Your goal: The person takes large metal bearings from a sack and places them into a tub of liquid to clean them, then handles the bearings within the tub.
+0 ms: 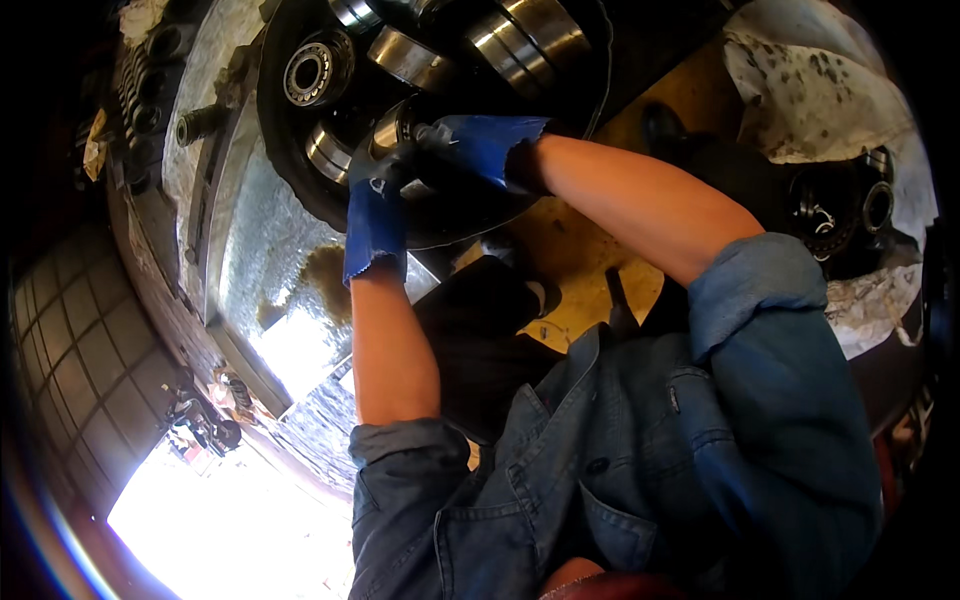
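My left hand point(377, 205) and my right hand point(478, 147) wear blue gloves with dark, soiled fingers. They meet over a round black tub point(275, 150). Between them is a shiny steel bearing ring point(391, 127), which the fingers of both hands close around; the dark gloves blend into the tub, so the exact grip is partly hidden. Close by my left hand lies another steel ring point(328, 152). A roller bearing point(309, 73) with its rollers showing sits at the tub's left side. Beyond my hands rest a wide ring point(410, 58) and larger grooved bearing rings point(530, 45).
A worn metal bench top point(262, 240) with an oily stain runs along the left. To the right, a stained pale sheet point(800, 80) hangs near a dark container with more bearing parts point(877, 205). Yellowish floor point(570, 250) shows below the tub.
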`<control>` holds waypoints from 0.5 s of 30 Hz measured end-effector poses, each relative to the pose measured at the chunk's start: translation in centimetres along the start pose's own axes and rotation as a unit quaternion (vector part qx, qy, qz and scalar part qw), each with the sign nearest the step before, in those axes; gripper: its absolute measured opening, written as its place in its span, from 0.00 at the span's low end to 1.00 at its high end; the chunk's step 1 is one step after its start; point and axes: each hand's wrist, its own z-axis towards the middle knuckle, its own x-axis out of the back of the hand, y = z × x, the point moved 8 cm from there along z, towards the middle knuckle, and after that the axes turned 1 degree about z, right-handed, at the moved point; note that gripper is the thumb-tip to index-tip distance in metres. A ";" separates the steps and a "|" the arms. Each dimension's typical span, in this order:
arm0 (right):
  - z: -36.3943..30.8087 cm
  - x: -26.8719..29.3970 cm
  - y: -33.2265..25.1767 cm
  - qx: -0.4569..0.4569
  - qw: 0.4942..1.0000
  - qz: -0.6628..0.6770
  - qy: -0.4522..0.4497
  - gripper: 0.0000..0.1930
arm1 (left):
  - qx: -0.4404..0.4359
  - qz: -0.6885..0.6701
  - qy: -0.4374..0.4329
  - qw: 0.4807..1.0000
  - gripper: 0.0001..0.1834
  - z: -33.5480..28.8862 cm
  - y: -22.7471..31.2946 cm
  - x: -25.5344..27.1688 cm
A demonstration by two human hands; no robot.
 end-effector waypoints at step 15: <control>-1.8 0.5 -0.8 0.035 0.996 -0.086 -0.009 0.20 | 0.065 -0.082 0.005 0.995 0.32 -4.6 5.6 0.1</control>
